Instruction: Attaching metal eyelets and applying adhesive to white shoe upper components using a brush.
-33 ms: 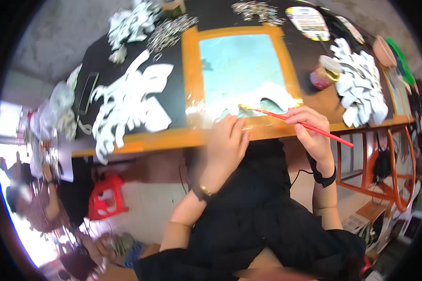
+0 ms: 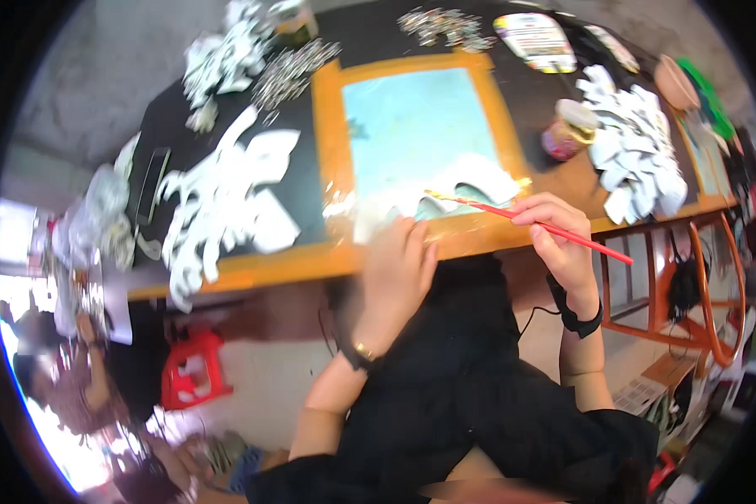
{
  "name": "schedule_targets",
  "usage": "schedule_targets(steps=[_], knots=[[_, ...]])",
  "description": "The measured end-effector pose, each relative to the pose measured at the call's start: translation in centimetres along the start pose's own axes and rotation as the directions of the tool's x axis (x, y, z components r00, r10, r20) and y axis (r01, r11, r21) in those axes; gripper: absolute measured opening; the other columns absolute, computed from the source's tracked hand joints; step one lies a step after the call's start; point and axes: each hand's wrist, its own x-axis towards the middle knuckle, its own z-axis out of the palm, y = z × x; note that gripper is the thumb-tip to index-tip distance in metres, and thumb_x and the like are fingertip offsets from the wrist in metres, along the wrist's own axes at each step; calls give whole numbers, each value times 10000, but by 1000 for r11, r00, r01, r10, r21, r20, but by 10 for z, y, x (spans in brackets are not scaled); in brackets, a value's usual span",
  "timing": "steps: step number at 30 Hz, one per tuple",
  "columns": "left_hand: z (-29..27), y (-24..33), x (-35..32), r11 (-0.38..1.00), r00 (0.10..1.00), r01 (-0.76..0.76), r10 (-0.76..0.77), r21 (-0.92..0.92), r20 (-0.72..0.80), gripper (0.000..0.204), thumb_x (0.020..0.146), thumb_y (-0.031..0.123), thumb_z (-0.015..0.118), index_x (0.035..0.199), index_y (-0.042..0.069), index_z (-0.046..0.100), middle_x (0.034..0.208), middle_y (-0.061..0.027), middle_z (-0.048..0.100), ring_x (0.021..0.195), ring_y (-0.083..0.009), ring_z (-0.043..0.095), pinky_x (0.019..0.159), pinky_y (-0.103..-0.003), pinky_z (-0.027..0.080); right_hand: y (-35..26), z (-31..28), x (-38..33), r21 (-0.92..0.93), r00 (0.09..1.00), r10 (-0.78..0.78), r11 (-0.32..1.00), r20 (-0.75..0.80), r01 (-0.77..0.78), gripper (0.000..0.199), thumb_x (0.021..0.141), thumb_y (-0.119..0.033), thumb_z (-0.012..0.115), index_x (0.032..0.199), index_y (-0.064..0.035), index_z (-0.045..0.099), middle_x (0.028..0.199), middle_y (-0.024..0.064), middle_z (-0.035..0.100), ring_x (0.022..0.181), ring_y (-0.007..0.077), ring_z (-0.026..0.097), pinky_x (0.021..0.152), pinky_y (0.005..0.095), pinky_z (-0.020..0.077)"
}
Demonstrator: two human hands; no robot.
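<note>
The right hand (image 2: 559, 239) grips a thin red brush (image 2: 529, 221), its tip over the white shape (image 2: 445, 189) on the orange-framed blue panel (image 2: 420, 126). The left hand (image 2: 397, 267) lies flat and open on the panel's lower edge, on the bench (image 2: 227, 270)

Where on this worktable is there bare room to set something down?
A bare dark strip lies between the orange-framed panel and the jar, and another beside the large white cutout. White pieces crowd the right end. The left hand and the right hand with its red brush fill the front edge.
</note>
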Motion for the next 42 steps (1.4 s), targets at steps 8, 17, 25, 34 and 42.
schedule_targets(steps=[8,17,25,34,42], knots=[[-20,20,18,981,995,-103,98,165,35,294,788,84,751,1070,47,673,1171,-139,591,1087,-335,561,923,-419,426,-28,-94,-56,-14,856,71,996,-512,-90,267,1024,-122,430,1010,43,640,973,113,681,920,155,631,862,289,478],[52,94,143,889,899,-427,437,-165,34,819,738,144,803,1430,37,379,1388,-203,495,1302,-401,447,1084,-462,363,-12,-125,-19,-139,777,10,982,-630,-126,251,1037,-151,481,993,44,634,851,86,682,789,120,650,758,249,525],[110,96,235,913,743,-354,407,-204,531,1137,519,211,931,1489,119,344,1267,-157,617,1242,-332,534,1071,-553,348,-16,-127,0,-217,842,8,965,-540,-149,256,1030,-159,496,962,42,640,826,74,678,791,111,646,742,245,511],[109,100,248,930,723,-285,368,-232,585,1154,502,181,925,1498,107,348,1288,-167,627,1178,-377,593,1010,-414,467,26,-117,24,-394,938,21,904,-346,-166,236,1025,-156,509,983,47,623,850,68,668,807,127,646,771,262,511],[108,95,248,914,745,-327,406,-241,530,1100,519,136,900,1484,125,374,1274,-168,633,1148,-384,604,985,-418,484,52,-148,-3,289,770,254,953,-585,-94,311,1036,-246,498,1049,48,600,904,157,690,832,193,689,810,313,570]])
